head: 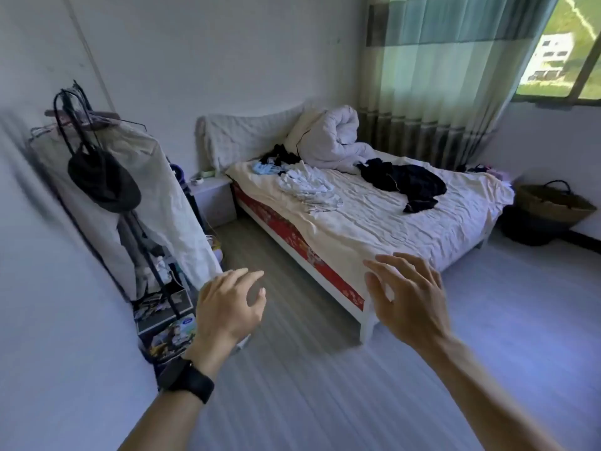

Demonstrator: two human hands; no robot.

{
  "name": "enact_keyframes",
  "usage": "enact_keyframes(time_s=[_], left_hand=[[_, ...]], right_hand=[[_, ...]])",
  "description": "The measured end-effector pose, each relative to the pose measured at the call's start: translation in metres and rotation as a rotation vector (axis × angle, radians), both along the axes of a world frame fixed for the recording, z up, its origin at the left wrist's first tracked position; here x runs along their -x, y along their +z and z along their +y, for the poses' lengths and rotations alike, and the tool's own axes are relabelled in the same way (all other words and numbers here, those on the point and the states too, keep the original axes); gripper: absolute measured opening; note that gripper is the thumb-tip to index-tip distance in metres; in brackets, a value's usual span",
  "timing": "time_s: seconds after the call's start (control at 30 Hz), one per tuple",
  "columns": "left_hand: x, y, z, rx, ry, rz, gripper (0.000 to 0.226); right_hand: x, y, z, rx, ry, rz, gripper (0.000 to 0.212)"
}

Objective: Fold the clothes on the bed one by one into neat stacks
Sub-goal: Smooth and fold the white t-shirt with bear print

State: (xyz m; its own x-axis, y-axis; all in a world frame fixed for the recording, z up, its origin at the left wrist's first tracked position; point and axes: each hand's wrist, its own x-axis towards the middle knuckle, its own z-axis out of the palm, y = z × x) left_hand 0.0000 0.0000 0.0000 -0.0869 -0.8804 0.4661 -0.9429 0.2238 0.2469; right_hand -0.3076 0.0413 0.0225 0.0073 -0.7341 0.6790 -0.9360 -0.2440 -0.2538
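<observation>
Two hands out front, both empty. Left hand (227,307) is palm down, fingers (247,276) spread and loosely bent, gripping nothing; a black wristband (192,382) sits on that wrist. Right hand (409,301) is the same, fingers (409,265) fanned apart and slightly curled, nothing between them. Right fingers overlap the near foot corner of the bed (374,229) in view; contact with the sheet can't be told. Left fingers hang over the floor (325,385), beside the bed's red floral side panel (292,236).

Clothes all lie well beyond both sets of fingers, on the bed, unfolded. White clothes (309,187) are in a crumpled heap past the left fingers, mid-bed toward the left edge. Dark clothes (406,183) sprawl past the right fingers, toward the far right side, apart from the white heap. Pale blue garment (265,168) and a small black tangle (283,154) lie farther off behind the white heap, near the headboard. Bunched white duvet (331,141) is at the head end, farther back than both main heaps.

Left of the left fingers: garment rack (156,190) under a white cover, black hat (104,180) hanging on it, boxes and clutter at its foot. Small nightstand (211,196) sits between rack and bed head. Far right of the right fingers: woven basket (553,206) on the floor by the bed's far side. Striped teal curtain (439,76) and window (569,60) are behind the bed, upper right.
</observation>
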Motion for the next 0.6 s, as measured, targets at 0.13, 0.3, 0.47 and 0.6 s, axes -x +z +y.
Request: enact_keyframes(time_s=[0.13, 0.3, 0.47, 0.6], left_hand=[[-0.010, -0.005, -0.090, -0.044, -0.012, -0.037, 0.043], [-0.025, 0.017, -0.221, -0.048, -0.026, -0.044, 0.047], [-0.037, 0.035, -0.343, -0.028, -0.032, -0.067, 0.049], [-0.039, 0.047, -0.437, -0.037, -0.038, -0.059, 0.048]], right_hand=[[-0.013, -0.007, -0.091, -0.108, -0.025, 0.030, 0.042], [-0.029, 0.006, -0.216, -0.156, -0.068, 0.076, 0.046], [-0.042, 0.023, -0.335, -0.173, -0.082, 0.070, 0.043], [-0.046, 0.025, -0.430, -0.183, -0.082, 0.051, 0.044]])
